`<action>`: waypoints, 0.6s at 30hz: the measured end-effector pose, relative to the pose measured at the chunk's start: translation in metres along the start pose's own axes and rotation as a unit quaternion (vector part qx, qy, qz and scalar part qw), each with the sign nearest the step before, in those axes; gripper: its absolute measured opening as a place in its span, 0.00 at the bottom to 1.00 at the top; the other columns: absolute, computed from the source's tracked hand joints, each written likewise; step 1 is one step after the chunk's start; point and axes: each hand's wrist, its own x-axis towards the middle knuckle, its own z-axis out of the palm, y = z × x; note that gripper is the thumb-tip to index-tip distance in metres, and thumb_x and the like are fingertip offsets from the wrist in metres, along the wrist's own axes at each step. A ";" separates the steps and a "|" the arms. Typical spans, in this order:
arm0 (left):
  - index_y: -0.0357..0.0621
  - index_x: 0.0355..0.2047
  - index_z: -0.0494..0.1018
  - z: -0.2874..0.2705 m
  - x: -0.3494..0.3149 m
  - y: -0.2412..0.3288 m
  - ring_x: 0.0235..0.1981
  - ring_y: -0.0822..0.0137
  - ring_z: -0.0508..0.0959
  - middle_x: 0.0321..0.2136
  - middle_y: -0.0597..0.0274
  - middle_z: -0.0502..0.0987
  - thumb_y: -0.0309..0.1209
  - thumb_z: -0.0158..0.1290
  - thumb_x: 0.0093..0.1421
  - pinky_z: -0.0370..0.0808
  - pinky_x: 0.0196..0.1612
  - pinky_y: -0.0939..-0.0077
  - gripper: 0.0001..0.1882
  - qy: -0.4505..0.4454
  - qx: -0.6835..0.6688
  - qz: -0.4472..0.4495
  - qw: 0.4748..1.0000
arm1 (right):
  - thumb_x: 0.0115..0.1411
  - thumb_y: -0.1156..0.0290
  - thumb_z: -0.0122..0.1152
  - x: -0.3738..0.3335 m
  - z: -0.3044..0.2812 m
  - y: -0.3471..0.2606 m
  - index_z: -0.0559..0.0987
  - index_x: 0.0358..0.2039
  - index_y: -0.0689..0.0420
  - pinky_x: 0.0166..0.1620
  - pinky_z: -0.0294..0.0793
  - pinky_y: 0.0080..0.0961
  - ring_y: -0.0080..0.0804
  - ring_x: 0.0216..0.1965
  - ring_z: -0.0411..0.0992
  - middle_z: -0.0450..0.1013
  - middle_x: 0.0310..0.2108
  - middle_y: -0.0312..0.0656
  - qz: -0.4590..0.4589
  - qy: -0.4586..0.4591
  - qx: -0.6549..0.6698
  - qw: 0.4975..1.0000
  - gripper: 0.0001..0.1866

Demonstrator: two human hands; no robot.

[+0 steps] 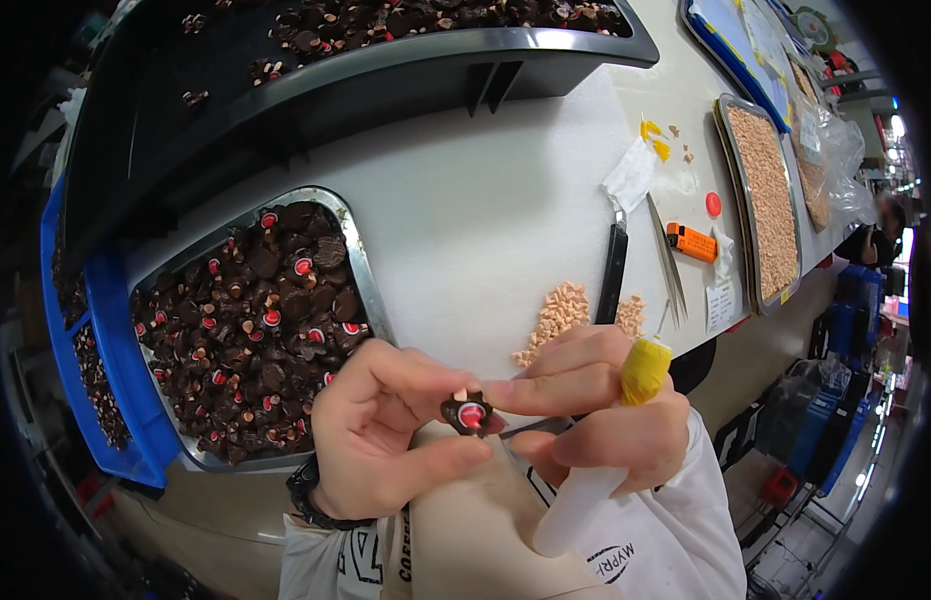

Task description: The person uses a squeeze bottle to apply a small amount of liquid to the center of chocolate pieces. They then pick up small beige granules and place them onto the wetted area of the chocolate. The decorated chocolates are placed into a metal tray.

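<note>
Between the thumb and fingers of my left hand [380,430] is a small dark-brown moulded piece [468,413] with a red-and-white round spot and a pale bit on top. My right hand [610,410] is closed around a tool with a yellow-wrapped end [645,372], and its index fingertip reaches the piece. A pale, whitish tube shape [577,512] shows below that hand; whether it belongs to the same tool, I cannot tell. A thin dark tip extends from the right fingers toward the piece. Just beyond my right hand lies a pile of small beige pieces [560,318].
A metal tray [360,255] full of similar dark pieces stands left, beside a blue bin [135,390]. A large black tray [415,52] spans the back. To the right lie a black-handled tool [612,270], tweezers [668,262], an orange lighter [691,242] and a tray of beige pieces [760,200].
</note>
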 end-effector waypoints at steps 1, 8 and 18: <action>0.34 0.36 0.63 0.004 0.000 0.001 0.31 0.68 0.75 0.28 0.56 0.71 0.22 0.64 0.42 0.73 0.36 0.78 0.23 0.015 -0.008 -0.002 1.000 | 0.41 0.80 0.66 0.001 0.000 -0.001 0.68 0.15 0.54 0.35 0.68 0.29 0.38 0.33 0.70 0.75 0.33 0.47 0.012 -0.003 0.011 1.000 0.12; 0.40 0.33 0.61 -0.030 -0.028 0.010 0.19 0.74 0.70 0.30 0.53 0.70 0.31 0.60 0.48 0.70 0.21 0.88 0.19 -0.025 0.240 0.125 0.962 | 0.44 0.78 0.64 0.005 -0.005 -0.007 0.67 0.20 0.53 0.41 0.65 0.39 0.46 0.42 0.68 0.75 0.35 0.48 0.021 0.014 -0.085 0.996 0.12; 0.33 0.56 0.53 -0.129 -0.080 0.070 0.57 0.58 0.59 0.55 0.45 0.58 0.29 0.38 0.63 0.54 0.60 0.68 0.22 0.467 0.359 0.322 0.741 | 0.48 0.76 0.63 0.002 -0.010 -0.011 0.64 0.28 0.50 0.42 0.65 0.37 0.48 0.45 0.65 0.75 0.34 0.46 0.031 -0.030 -0.093 0.995 0.15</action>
